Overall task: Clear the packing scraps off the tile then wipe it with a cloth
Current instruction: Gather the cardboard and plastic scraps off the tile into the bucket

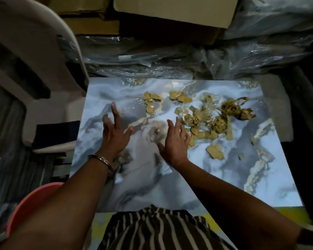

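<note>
A large glossy tile (233, 177) with a blue, grey and white marble pattern lies flat in front of me. Brown cardboard bits and crumpled clear plastic, the packing scraps (204, 121), are piled on its far middle and right. More brown pieces (150, 101) lie toward the far centre, and a loose one (214, 150) sits nearer me. My left hand (114, 136) hovers over the tile's left part, fingers spread, holding nothing. My right hand (175, 143) is spread just left of the scrap pile, its fingertips touching the pile's edge. No cloth is in view.
A pale plastic chair (34, 56) stands at the left, beside the tile. Cardboard boxes (170, 13) and plastic-wrapped bundles (152, 60) are stacked behind it. A pink tub rim (29, 201) shows at lower left. My striped clothing (152, 230) covers the near edge.
</note>
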